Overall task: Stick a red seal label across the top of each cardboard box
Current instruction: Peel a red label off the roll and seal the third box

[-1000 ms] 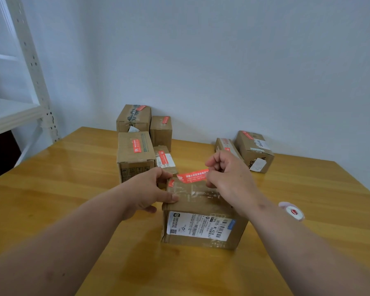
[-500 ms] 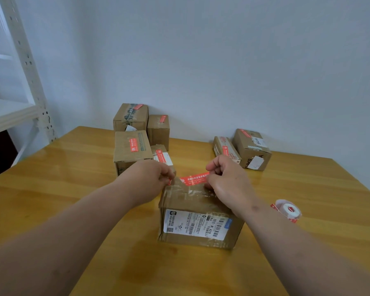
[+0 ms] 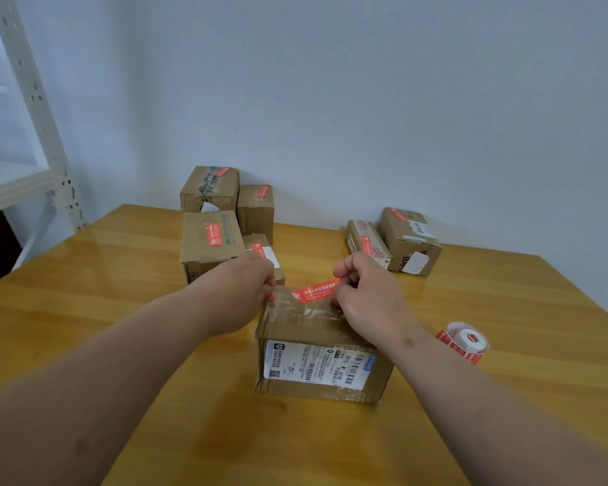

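My right hand (image 3: 364,292) pinches one end of the red label (image 3: 316,291), my left hand (image 3: 250,289) pinches the other, holding it just above the near box (image 3: 322,349), not pressed flat yet. Six boxes behind, like the left one (image 3: 209,240), already carry red labels. I judge this the last. The label roll (image 3: 465,342) waits at right on the table (image 3: 120,292).

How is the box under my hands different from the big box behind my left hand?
The near box has its red label only partly down, pinched by both hands; the big box has its label stuck flat on top. The near box shows a white shipping label in front; the big box's front looks mostly bare. Both are taped brown cardboard.
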`<state>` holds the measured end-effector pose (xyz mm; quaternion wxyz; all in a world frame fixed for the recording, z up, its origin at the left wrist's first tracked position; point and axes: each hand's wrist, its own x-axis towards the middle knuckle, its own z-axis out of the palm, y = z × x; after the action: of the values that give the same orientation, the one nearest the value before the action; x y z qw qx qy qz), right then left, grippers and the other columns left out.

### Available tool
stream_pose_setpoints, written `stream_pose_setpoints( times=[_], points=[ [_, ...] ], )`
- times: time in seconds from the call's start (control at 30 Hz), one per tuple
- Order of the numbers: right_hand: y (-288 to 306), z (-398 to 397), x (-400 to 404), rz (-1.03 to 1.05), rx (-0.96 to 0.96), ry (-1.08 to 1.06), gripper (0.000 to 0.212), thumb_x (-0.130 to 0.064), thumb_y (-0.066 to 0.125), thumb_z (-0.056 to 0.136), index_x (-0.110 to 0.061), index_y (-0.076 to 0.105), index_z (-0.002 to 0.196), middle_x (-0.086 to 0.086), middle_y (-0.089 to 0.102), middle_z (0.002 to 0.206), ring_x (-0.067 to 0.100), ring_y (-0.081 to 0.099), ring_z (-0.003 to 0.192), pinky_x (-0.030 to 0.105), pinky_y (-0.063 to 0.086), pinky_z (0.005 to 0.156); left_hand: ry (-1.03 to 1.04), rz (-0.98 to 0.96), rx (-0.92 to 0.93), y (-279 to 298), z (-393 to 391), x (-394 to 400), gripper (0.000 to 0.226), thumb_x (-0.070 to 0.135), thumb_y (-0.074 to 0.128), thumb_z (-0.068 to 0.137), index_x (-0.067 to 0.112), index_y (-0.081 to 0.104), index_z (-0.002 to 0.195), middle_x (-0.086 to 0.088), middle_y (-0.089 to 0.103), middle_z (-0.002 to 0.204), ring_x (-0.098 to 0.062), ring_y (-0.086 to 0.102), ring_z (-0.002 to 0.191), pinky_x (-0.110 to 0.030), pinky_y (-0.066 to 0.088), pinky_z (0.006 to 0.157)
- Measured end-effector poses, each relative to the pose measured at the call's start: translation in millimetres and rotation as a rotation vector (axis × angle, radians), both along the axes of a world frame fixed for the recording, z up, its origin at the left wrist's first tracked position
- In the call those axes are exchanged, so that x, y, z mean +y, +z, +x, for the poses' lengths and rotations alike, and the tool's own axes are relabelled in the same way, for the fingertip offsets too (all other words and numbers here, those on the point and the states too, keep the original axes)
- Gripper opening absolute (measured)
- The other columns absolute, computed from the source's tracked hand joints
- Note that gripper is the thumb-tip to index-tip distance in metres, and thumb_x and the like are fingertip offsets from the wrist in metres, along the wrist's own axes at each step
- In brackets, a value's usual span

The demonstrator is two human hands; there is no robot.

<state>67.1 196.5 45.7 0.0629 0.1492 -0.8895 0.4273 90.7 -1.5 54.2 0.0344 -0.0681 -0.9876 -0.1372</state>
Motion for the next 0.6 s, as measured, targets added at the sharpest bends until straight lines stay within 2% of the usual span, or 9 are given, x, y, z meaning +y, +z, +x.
stream_pose_setpoints(
  times=[0.07, 0.2, 0.3, 0.37, 0.47, 0.6],
  points=[
    [0, 0, -1, -0.009, -0.005, -0.002, 0.028, -0.004, 0.053, 0.092, -0.031, 0.050, 0.085, -0.006, 0.060, 0.084, 0.014, 0.065, 0.084, 0.013, 0.045, 0.060, 0.040, 0.076, -0.008, 6, 0, -1, 0.015, 0.024, 0.047, 0.100, 0.025, 0.056, 0.089, 0.011, 0.055, 0.088, -0.005, 0.054, 0.078, -0.018, 0.041, 0.064],
    [3, -2, 1, -0.081, -0.059, 0.014, 0.028, -0.004, 0.053, 0.093, -0.032, 0.053, 0.087, -0.002, 0.063, 0.088, 0.017, 0.069, 0.083, 0.030, 0.055, 0.073, 0.148, 0.347, -0.008, 14, 2, -5, 0.015, 0.020, 0.051, 0.097, 0.024, 0.059, 0.086, 0.002, 0.066, 0.085, -0.014, 0.062, 0.081, -0.034, 0.055, 0.074],
    [6, -3, 4, -0.169, -0.101, 0.036, 0.026, -0.002, 0.052, 0.095, -0.028, 0.056, 0.090, 0.001, 0.063, 0.085, 0.018, 0.071, 0.072, 0.037, 0.057, 0.072, 0.207, 0.586, -0.101, 14, 4, -2, 0.014, 0.010, 0.052, 0.097, 0.013, 0.063, 0.089, -0.007, 0.069, 0.083, -0.015, 0.062, 0.072, -0.027, 0.054, 0.063],
    [8, -4, 4, -0.180, -0.062, 0.039, 0.028, -0.001, 0.055, 0.093, -0.028, 0.058, 0.089, 0.000, 0.061, 0.081, 0.027, 0.069, 0.074, 0.044, 0.057, 0.074, 0.224, 0.684, -0.172, 14, 5, 3, 0.013, 0.006, 0.051, 0.096, 0.009, 0.064, 0.093, -0.011, 0.068, 0.084, -0.015, 0.059, 0.069, -0.026, 0.051, 0.061],
    [10, -4, 3, -0.145, 0.014, 0.066, 0.029, -0.003, 0.058, 0.091, -0.031, 0.057, 0.085, -0.004, 0.060, 0.080, 0.023, 0.063, 0.079, 0.033, 0.052, 0.071, 0.224, 0.787, -0.223, 15, 5, 9, 0.014, 0.012, 0.051, 0.098, 0.008, 0.065, 0.098, -0.006, 0.068, 0.083, -0.014, 0.060, 0.071, -0.029, 0.053, 0.069],
    [14, -2, 0, -0.103, 0.054, 0.100, 0.028, -0.004, 0.059, 0.092, -0.032, 0.055, 0.085, -0.007, 0.059, 0.081, 0.008, 0.056, 0.073, 0.013, 0.044, 0.062, 0.246, 0.910, -0.274, 20, 6, 17, 0.038, 0.041, 0.050, 0.098, 0.008, 0.067, 0.097, -0.006, 0.069, 0.082, -0.016, 0.061, 0.071, -0.032, 0.052, 0.074]
  ],
)
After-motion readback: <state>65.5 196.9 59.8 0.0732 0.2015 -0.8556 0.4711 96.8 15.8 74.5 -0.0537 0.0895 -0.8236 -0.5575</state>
